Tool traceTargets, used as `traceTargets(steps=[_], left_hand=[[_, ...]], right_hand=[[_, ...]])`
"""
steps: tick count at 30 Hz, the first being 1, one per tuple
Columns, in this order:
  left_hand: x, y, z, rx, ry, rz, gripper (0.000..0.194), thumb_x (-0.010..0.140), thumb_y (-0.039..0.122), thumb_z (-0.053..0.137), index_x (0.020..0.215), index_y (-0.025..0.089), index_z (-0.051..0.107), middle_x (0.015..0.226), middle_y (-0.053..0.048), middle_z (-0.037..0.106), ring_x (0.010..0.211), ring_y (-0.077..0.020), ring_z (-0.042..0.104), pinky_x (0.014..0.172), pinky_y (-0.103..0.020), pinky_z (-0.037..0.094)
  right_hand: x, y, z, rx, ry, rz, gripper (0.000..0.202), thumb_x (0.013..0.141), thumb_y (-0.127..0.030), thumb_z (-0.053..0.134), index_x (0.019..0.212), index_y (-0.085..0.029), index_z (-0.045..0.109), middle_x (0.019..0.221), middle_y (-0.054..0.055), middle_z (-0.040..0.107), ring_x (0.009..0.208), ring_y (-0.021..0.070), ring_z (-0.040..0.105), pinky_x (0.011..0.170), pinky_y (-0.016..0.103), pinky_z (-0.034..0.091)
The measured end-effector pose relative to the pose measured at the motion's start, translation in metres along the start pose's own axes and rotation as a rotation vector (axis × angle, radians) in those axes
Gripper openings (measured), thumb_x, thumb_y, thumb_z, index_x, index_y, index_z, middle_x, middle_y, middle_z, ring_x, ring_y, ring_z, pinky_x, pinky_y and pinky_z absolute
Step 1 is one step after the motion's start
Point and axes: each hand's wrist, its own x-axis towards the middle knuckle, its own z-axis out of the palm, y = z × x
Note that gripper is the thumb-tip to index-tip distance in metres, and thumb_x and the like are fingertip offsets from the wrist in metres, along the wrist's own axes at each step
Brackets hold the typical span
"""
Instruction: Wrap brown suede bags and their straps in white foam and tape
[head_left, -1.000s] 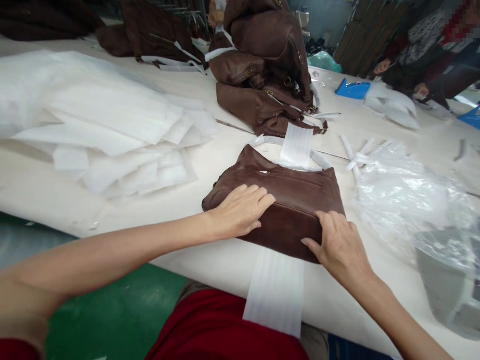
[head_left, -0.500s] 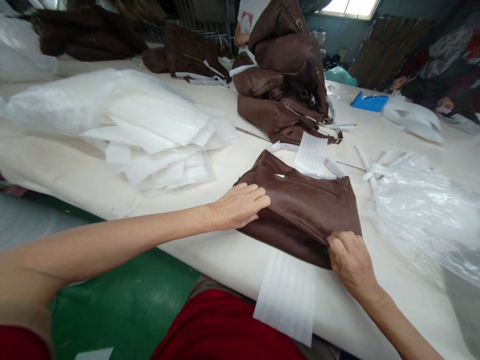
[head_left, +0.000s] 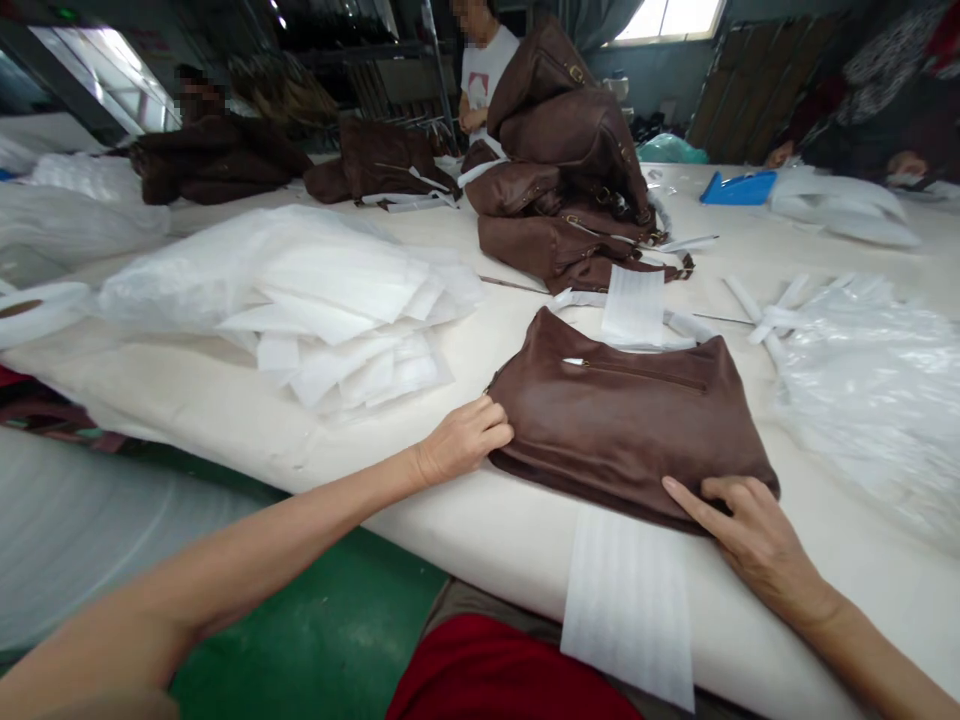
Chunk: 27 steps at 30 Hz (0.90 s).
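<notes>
A brown leather handbag [head_left: 615, 420] lies flat before me, with a zipped pocket and a white-wrapped zip pull [head_left: 575, 361] near its top edge. My left hand [head_left: 469, 440] pinches the bag's lower left corner. Over the lower right part rests my right hand [head_left: 757, 530], thumb stretched across the leather and fingers bent, apart from the thumb. A white foam strip [head_left: 630, 610] sticks out under the bag's near edge and hangs over the table edge. Another foam piece [head_left: 634, 305] lies at the bag's far side by the wrapped strap.
Several brown bags are stacked [head_left: 570, 150] beyond. White foam sheets in plastic [head_left: 322, 290] lie left, crumpled clear plastic [head_left: 877, 400] right. A blue object [head_left: 739, 188] sits farther back on the table [head_left: 375, 420]. People stand at the far side; one wears a white shirt [head_left: 487, 75].
The bag's near edge has been laid down flatter. My right hand has let go of the lifted fold and now spreads on the leather. My left hand has slid to the lower left corner.
</notes>
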Motion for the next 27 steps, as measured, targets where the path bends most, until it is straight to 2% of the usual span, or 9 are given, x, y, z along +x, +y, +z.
traceTargets(steps=[3, 5, 9, 11, 13, 15, 20, 23, 27], left_hand=[[-0.009, -0.005, -0.005, -0.010, 0.014, 0.006, 0.036, 0.083, -0.002, 0.033, 0.091, 0.019, 0.061, 0.093, -0.009, 0.062, 0.086, -0.0207, 0.052, 0.079, -0.033, 0.049], [-0.005, -0.011, -0.023, -0.106, -0.056, -0.031, 0.033, 0.077, 0.003, 0.043, 0.097, 0.020, 0.063, 0.098, -0.007, 0.063, 0.090, -0.0204, 0.056, 0.080, -0.032, 0.050], [0.038, -0.013, -0.069, -0.343, -0.286, -0.155, 0.027, 0.081, 0.016, 0.051, 0.099, 0.026, 0.068, 0.089, 0.003, 0.070, 0.076, -0.0152, 0.064, 0.073, -0.026, 0.050], [0.068, -0.001, -0.075, -0.312, -0.146, -0.178, 0.024, 0.091, 0.023, 0.047, 0.105, 0.025, 0.068, 0.094, 0.001, 0.073, 0.085, -0.0169, 0.067, 0.081, -0.028, 0.050], [0.093, 0.014, -0.062, -0.259, -0.007, -0.068, 0.031, 0.098, 0.030, 0.044, 0.120, 0.022, 0.063, 0.121, -0.006, 0.069, 0.113, -0.0216, 0.062, 0.100, -0.036, 0.046], [0.105, 0.027, -0.036, -0.189, -0.004, 0.099, 0.042, 0.099, 0.040, 0.047, 0.136, 0.022, 0.053, 0.144, -0.011, 0.053, 0.136, -0.0281, 0.044, 0.114, -0.051, 0.032], [0.092, 0.033, 0.026, -0.081, -0.065, 0.301, 0.064, 0.091, 0.056, 0.056, 0.148, 0.034, 0.039, 0.161, -0.014, 0.026, 0.148, -0.0380, 0.023, 0.114, -0.070, 0.015], [0.084, 0.030, 0.037, -0.086, -0.042, 0.276, 0.067, 0.089, 0.054, 0.061, 0.149, 0.037, 0.037, 0.161, -0.014, 0.024, 0.148, -0.0393, 0.022, 0.113, -0.072, 0.015], [0.081, 0.030, 0.041, -0.109, -0.037, 0.263, 0.068, 0.088, 0.058, 0.059, 0.149, 0.037, 0.036, 0.162, -0.012, 0.024, 0.147, -0.0405, 0.022, 0.111, -0.075, 0.017]], right_hand=[[-0.002, 0.002, 0.003, 0.022, -0.024, 0.035, 0.062, 0.094, -0.002, 0.040, 0.149, -0.032, 0.042, 0.092, 0.006, 0.056, 0.083, 0.0171, 0.052, 0.081, 0.032, 0.047], [-0.002, 0.002, 0.003, 0.031, -0.030, 0.039, 0.062, 0.094, -0.001, 0.038, 0.147, -0.032, 0.046, 0.091, 0.005, 0.057, 0.082, 0.0168, 0.052, 0.079, 0.032, 0.047], [0.001, 0.001, 0.004, 0.017, -0.034, 0.037, 0.060, 0.095, -0.001, 0.038, 0.146, -0.031, 0.046, 0.093, 0.005, 0.058, 0.083, 0.0166, 0.052, 0.079, 0.032, 0.047], [0.001, 0.000, 0.005, 0.009, -0.029, 0.038, 0.058, 0.095, -0.002, 0.039, 0.146, -0.029, 0.047, 0.093, 0.006, 0.058, 0.084, 0.0168, 0.053, 0.079, 0.032, 0.047], [-0.001, -0.001, 0.008, 0.003, -0.033, 0.041, 0.056, 0.095, -0.002, 0.040, 0.144, -0.027, 0.049, 0.093, 0.006, 0.059, 0.084, 0.0170, 0.054, 0.079, 0.033, 0.047], [-0.005, -0.002, 0.010, -0.006, -0.045, 0.057, 0.055, 0.094, -0.002, 0.041, 0.142, -0.027, 0.052, 0.095, 0.007, 0.060, 0.085, 0.0174, 0.055, 0.079, 0.034, 0.048], [-0.001, -0.011, -0.016, 0.042, -0.188, 0.080, 0.060, 0.085, 0.001, 0.039, 0.136, -0.024, 0.058, 0.104, 0.010, 0.064, 0.092, 0.0198, 0.060, 0.077, 0.033, 0.052], [0.034, -0.021, -0.046, 0.072, -0.285, 0.095, 0.050, 0.085, -0.008, 0.048, 0.131, -0.024, 0.062, 0.102, 0.008, 0.067, 0.090, 0.0196, 0.063, 0.074, 0.030, 0.054], [0.084, -0.019, -0.045, -0.130, -0.063, 0.004, 0.047, 0.089, -0.030, 0.059, 0.136, -0.023, 0.057, 0.130, 0.013, 0.062, 0.126, 0.0333, 0.052, 0.104, 0.051, 0.043]])
